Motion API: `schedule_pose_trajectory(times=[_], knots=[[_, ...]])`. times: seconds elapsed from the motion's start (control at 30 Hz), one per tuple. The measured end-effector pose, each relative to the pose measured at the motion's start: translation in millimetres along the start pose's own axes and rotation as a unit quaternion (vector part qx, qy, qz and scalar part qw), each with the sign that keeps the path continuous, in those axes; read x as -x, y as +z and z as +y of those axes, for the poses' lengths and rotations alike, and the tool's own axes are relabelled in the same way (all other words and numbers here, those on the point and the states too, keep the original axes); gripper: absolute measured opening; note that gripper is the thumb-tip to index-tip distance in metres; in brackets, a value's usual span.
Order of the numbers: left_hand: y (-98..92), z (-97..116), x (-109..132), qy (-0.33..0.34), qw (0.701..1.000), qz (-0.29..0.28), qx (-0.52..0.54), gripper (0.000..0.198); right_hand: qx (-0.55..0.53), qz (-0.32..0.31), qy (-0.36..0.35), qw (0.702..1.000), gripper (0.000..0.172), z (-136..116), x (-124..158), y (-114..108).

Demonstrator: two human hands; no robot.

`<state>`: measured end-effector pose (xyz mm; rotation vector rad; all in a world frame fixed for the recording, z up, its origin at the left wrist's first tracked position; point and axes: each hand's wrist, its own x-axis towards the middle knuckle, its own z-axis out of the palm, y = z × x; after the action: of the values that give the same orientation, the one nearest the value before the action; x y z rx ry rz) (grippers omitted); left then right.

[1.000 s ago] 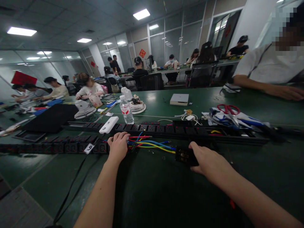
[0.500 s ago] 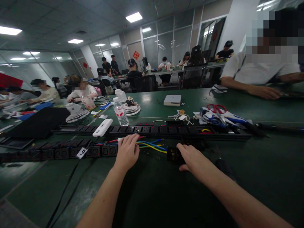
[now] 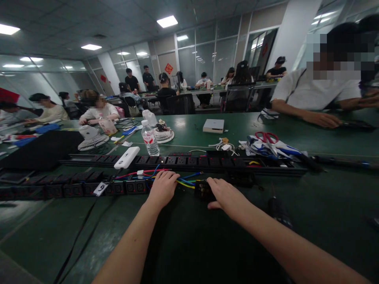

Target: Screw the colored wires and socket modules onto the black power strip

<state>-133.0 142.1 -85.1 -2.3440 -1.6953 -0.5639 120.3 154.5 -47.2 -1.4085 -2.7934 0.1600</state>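
My left hand (image 3: 163, 187) rests with curled fingers on a bundle of red, blue and yellow wires (image 3: 185, 180) at the open end of a long black power strip (image 3: 74, 188). My right hand (image 3: 222, 193) grips a small black socket module (image 3: 202, 191) joined to those wires. The two hands lie close together on the green table (image 3: 189, 236). A second long black power strip (image 3: 207, 161) runs just behind them. What the left fingers hold is hidden under the hand.
A white device (image 3: 127, 157) lies on the rear strip, a water bottle (image 3: 149, 139) and small fans (image 3: 164, 134) behind it. Red scissors (image 3: 266, 137), a white box (image 3: 213, 125) and a screwdriver (image 3: 276, 209) lie to the right. A seated person's arm (image 3: 308, 114) rests far right.
My right hand has slid the socket module leftward toward my left hand, closing the gap. My left hand has shifted slightly right along the wires.
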Motion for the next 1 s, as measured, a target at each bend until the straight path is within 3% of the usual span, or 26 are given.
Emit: schedule_pose_trajectory(times=[0.17,0.33,0.53,0.8,1.0], knots=[[-7.1,32,3,0.068,0.996,-0.024,0.060,0.048,-0.013,0.019,0.000,1.000,0.037,4,5,4],[-3.1,55,0,0.080,0.993,-0.051,0.073,0.041,-0.027,0.032,-0.012,0.999,0.043,4,17,1],[2.1,55,-3,0.067,0.994,-0.072,0.045,0.024,-0.007,0.005,0.007,1.000,0.042,4,14,-2],[5.7,56,-3,0.060,0.995,-0.072,0.046,0.019,0.028,-0.019,-0.006,0.999,0.047,7,16,-8],[6.0,56,-3,0.057,0.993,-0.077,0.063,0.015,0.051,-0.017,-0.003,0.999,0.042,-4,18,-19]])
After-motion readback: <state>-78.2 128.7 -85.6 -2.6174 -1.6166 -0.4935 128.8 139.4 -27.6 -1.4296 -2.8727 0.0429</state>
